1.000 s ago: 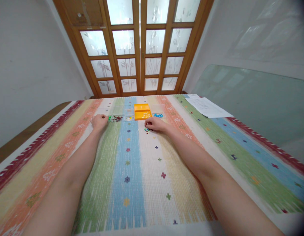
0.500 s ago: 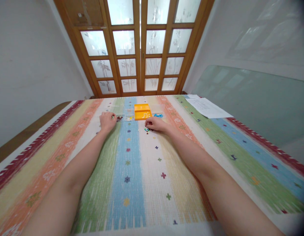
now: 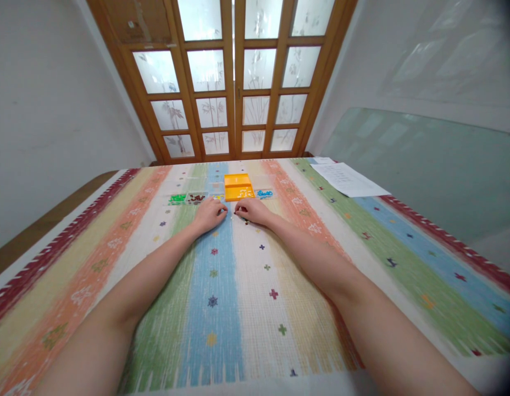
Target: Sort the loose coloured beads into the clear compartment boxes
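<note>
My right hand is closed in a pinch on a small dark brown bead, low over the cloth. Facing it from the left, my left hand has its fingertips pressed together; whatever they hold, if anything, is too small to make out. A little pile of mixed beads lies under my right hand, mostly covered by it. Just beyond the hands stands an orange box with white beads in its near part. Yellow beads show behind my left hand.
Left of the orange box, clear compartments hold green beads and dark brown beads. Blue beads sit to its right. White papers lie at the far right on the striped tablecloth.
My left hand has moved right, from the green beads toward my right hand, uncovering those beads. My right hand has shifted slightly left, and a dark brown bead now shows at its fingertips.
</note>
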